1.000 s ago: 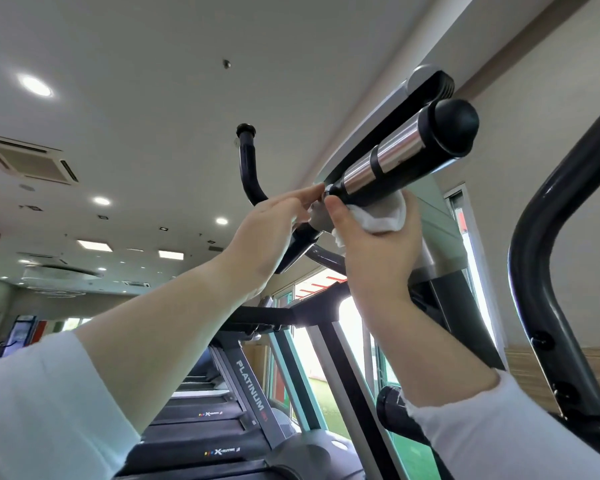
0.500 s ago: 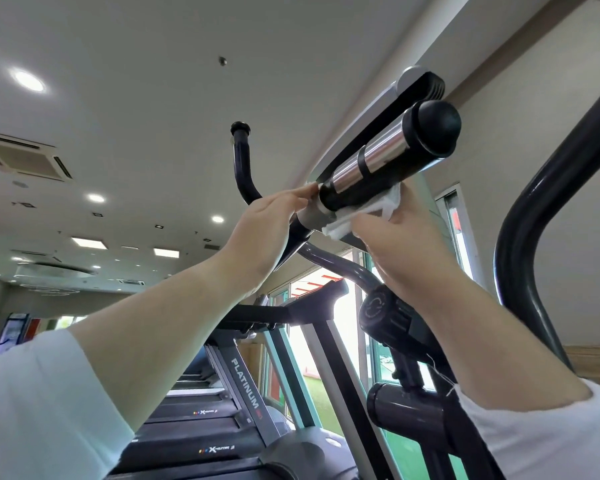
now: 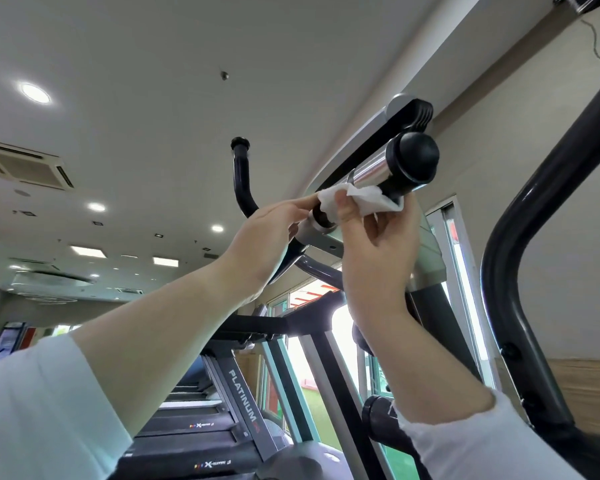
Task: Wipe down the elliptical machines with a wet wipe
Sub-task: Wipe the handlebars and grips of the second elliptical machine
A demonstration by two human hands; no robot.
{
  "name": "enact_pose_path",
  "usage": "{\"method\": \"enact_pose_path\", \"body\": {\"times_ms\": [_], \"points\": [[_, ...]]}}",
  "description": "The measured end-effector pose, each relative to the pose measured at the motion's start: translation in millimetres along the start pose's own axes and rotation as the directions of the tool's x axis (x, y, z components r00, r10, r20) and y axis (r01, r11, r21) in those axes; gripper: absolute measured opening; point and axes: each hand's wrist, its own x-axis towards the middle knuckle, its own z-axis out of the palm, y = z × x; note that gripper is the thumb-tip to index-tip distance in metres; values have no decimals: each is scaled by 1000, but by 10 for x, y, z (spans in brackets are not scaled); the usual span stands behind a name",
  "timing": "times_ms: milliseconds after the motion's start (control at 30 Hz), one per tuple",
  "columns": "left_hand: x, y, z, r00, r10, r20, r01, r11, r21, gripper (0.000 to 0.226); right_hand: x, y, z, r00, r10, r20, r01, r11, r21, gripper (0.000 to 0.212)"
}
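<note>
The elliptical's fixed handle point(image 3: 400, 168) is a black grip with silver metal bands and a round black end cap, angled up to the right above me. A white wet wipe point(image 3: 362, 197) is wrapped under and around the handle just below the silver band. My right hand point(image 3: 378, 247) pinches the wipe against the handle from underneath, thumb on the left side. My left hand point(image 3: 264, 244) reaches to the handle's lower end, fingertips touching the wipe's left edge and the grip. The console's grey underside point(image 3: 426, 251) sits behind my right hand.
A curved black moving arm point(image 3: 530, 244) rises at the right. Another black handle point(image 3: 241, 178) curves up behind my left hand. A Platinum treadmill point(image 3: 222, 410) stands below, with windows point(image 3: 340, 341) beyond it. Overhead is the ceiling with lights.
The wipe has moved from under the handle up around its left side. My right hand has turned so the thumb shows. The camera shifted, and the handle now sits farther right.
</note>
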Motion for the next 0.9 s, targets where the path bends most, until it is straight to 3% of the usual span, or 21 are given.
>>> {"method": "enact_pose_path", "body": {"times_ms": [167, 300, 400, 500, 600, 767, 900], "points": [[29, 6, -35, 999, -8, 40, 9, 1000, -4, 45, 25, 154, 54, 999, -12, 46, 17, 994, -105, 38], [28, 7, -50, 999, -15, 38, 14, 1000, 20, 38, 21, 180, 31, 993, 36, 111, -27, 996, -85, 38], [41, -2, -68, 999, -25, 36, 24, 999, 24, 39, 55, 59, -11, 996, -44, 74, 47, 998, -40, 33], [45, -16, -63, 999, -16, 51, 14, 999, 30, 42, 84, -21, -28, 990, -133, 38, 133, 991, 5, 42], [12, -26, -18, 999, -4, 49, 4, 1000, -3, 40, 78, 85, 23, 993, -109, 43, 111, 993, -45, 52], [-33, -24, 9, 1000, 7, 25, -6, 1000, -18, 39, 41, 298, 32, 992, 19, 128, -4, 994, -112, 43], [-33, -10, 5, 1000, -5, 7, 6, 1000, -23, 38, 63, 193, -1, 994, -10, 108, 19, 997, -79, 31]]}}
